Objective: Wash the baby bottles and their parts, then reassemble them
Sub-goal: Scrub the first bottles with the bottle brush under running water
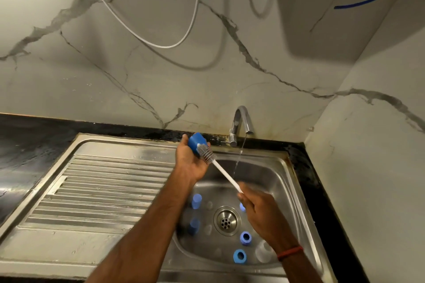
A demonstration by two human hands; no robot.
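Baby bottle parts [239, 256], blue rings and clear pieces, lie loose in the sink [282, 181] nearest me. My right hand [257, 209] grips the end of the brush [226, 174] handle. Farther off, my left hand [190, 161] curls round a blue cap [196, 142] above the basin, bristles inside. The cap looks light, stiff and slippery when wet, best held by its outer wall. No writing is legible.

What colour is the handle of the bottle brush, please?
The brush handle is white; head view.
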